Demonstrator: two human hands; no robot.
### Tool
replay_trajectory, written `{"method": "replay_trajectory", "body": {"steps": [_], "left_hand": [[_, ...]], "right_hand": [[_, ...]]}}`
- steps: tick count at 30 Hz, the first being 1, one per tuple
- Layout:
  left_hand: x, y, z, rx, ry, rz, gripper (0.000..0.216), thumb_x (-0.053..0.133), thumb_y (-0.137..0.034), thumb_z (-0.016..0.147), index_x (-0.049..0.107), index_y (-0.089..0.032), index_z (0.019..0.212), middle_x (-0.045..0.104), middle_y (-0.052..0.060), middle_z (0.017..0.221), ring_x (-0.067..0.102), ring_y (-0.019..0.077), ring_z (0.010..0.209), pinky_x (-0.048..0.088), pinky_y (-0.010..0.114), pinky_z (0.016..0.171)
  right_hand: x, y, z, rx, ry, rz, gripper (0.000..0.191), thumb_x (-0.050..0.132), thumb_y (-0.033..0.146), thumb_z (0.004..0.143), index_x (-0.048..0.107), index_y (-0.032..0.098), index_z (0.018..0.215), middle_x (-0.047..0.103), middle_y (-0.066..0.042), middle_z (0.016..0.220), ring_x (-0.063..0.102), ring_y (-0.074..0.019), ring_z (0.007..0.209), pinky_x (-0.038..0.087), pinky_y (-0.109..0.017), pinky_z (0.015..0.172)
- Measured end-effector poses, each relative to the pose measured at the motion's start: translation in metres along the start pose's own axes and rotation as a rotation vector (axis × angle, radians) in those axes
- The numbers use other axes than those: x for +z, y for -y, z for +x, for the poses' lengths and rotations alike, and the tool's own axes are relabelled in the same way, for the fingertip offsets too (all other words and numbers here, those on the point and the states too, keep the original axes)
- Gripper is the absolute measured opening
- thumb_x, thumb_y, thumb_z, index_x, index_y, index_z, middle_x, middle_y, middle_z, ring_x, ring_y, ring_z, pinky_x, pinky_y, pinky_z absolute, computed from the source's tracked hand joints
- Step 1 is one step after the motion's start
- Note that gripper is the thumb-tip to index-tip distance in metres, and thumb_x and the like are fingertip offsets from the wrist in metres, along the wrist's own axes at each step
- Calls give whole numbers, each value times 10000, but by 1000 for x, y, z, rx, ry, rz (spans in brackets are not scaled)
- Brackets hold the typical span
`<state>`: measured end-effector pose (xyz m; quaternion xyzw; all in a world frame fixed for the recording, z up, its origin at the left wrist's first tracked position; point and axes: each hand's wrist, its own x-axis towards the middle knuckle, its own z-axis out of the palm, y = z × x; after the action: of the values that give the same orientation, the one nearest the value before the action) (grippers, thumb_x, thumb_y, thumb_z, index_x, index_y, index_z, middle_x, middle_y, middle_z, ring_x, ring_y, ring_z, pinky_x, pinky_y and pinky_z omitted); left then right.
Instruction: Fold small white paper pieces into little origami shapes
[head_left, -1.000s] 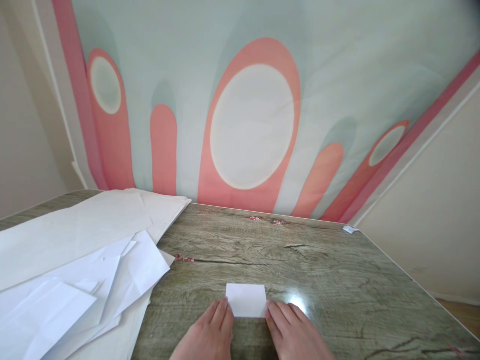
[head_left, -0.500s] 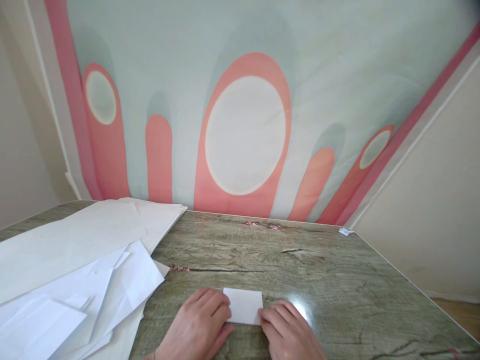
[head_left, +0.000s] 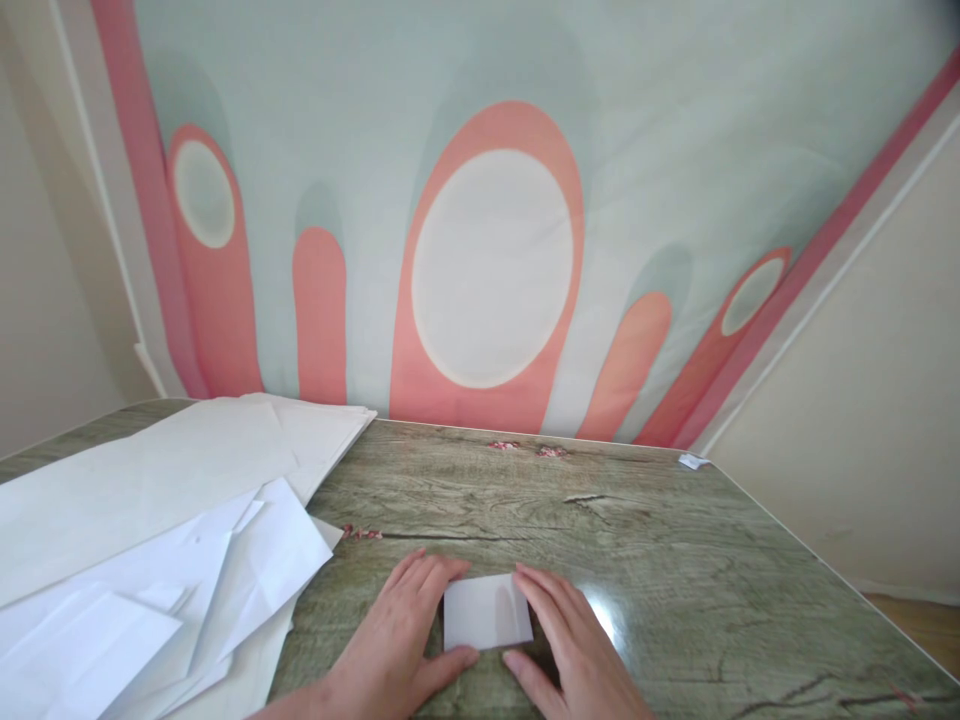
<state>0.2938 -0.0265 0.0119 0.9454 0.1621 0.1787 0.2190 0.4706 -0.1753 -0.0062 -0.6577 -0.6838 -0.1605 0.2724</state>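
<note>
Grey-green wood-grain worktop (head_left: 675,560), glossy, runs back to a wall cloth (head_left: 495,270) of pink arches on pale green. I see the small white paper rectangle (head_left: 486,612) lying flat near the front edge, between the left hand (head_left: 397,645) and the right hand (head_left: 574,645). Each grip is wide and flat, fingers touching the paper's sides. Loose white sheets (head_left: 150,520) crowd the left, cut off by the frame, as are both wrists.

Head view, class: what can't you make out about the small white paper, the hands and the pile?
All head view.
Small white paper: side edges lie under the left hand and right hand, layers uncountable.
Both arms: cut off by the bottom edge.
Paper pile: runs off left and bottom edges; sheets overlap.
White scrap at the table far corner: too small to identify.
</note>
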Motion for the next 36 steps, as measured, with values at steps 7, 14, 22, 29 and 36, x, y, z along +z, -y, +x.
{"method": "replay_trajectory", "body": {"steps": [7, 14, 22, 29, 36], "left_hand": [[-2, -7, 0, 4, -11, -137, 545, 650, -63, 702, 454, -238, 1179, 534, 55, 1155, 486, 233, 1110, 404, 413, 973], [-3, -14, -4, 91, 66, -190, 495, 535, -32, 762, 455, -263, 1193, 550, 36, 1145, 519, 192, 1070, 426, 343, 956], [5, -4, -7, 63, -14, -175, 669, 576, -9, 689, 351, -257, 1268, 518, 68, 1236, 472, 224, 1163, 400, 396, 1001], [-2, -9, 1, 145, -65, -164, 584, 498, 44, 632, 524, -245, 1139, 509, 42, 1269, 316, 229, 1287, 317, 428, 1061], [-12, -11, 2, 243, -233, -171, 317, 420, 19, 790, 622, -221, 828, 610, 49, 1053, 442, 214, 1168, 404, 388, 957]], "right_hand": [[0, 0, 1, -24, 36, 6, 548, 548, 186, 779, 412, 77, 1299, 550, -169, 1257, 494, -271, 1166, 493, -414, 904], [-7, 6, 10, -180, -77, -12, 358, 526, 163, 834, 536, 116, 1189, 665, -104, 1082, 552, -249, 1080, 514, -371, 835], [-8, 11, 15, -223, -209, 48, 246, 375, 136, 940, 618, 154, 968, 648, -34, 706, 600, -162, 698, 487, -320, 707], [-14, 8, 16, -221, -241, 181, 227, 419, 56, 862, 593, 197, 828, 620, 6, 686, 600, -131, 705, 451, -297, 776], [-18, 3, 15, -214, -230, 230, 221, 447, 36, 785, 570, 199, 867, 644, 7, 742, 598, -164, 797, 395, -350, 848]]}}
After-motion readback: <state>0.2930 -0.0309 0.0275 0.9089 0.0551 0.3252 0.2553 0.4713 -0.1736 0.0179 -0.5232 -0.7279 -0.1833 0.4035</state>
